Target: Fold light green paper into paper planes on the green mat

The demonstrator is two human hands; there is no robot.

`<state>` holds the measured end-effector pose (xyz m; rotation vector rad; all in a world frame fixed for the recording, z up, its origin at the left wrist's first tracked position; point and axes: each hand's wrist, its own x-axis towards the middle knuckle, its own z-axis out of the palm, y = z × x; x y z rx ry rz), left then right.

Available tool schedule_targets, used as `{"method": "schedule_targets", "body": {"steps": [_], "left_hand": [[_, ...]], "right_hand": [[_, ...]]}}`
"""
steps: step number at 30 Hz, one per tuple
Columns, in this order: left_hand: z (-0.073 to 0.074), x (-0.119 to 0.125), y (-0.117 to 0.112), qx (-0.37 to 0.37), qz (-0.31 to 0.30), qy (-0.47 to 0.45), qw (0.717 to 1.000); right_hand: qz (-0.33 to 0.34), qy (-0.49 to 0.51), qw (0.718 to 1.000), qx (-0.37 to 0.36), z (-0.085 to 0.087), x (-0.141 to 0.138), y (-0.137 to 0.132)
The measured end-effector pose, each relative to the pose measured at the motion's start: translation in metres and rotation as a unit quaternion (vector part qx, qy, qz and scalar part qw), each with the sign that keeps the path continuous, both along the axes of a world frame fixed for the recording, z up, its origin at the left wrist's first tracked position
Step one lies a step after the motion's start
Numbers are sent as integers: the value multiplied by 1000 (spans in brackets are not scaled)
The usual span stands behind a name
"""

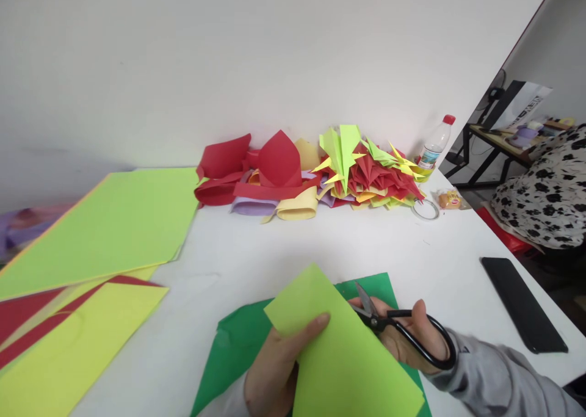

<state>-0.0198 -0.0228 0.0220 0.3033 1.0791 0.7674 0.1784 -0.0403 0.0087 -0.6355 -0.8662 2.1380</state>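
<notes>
A light green sheet of paper [352,356] is held up by my left hand [279,362], its thumb lying across the front and its other fingers hidden behind. My right hand [412,337] grips black-handled scissors [375,322], with the thumb through one handle loop. The scissor blades stand apart beside the paper's right edge; part of them is hidden behind it, so I cannot tell whether they touch the paper. Under both hands a dark green sheet [238,337] lies on the white table [220,246].
Large green, yellow and red sheets [114,221] lie at the left. Along the wall stand red paper shapes [279,160] and a pile of folded paper [366,173]. A bottle [434,145], tape roll [425,209], wrapped snack [450,199] and black phone [522,304] are at the right.
</notes>
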Motion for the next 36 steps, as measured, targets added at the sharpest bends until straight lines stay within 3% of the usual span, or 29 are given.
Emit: {"method": "schedule_targets", "body": {"steps": [6, 20, 28, 36], "left_hand": [[1, 4, -1, 2, 15, -4, 1000], [0, 3, 0, -4, -1, -10, 1000], [-1, 3, 1, -13, 8, -14, 1000], [0, 2, 0, -25, 15, 5, 1000]], "right_hand": [[9, 70, 996, 46, -3, -4, -2], [-14, 69, 996, 47, 3, -12, -1], [-22, 47, 999, 12, 9, -9, 1], [-16, 37, 999, 15, -6, -1, 3]]}}
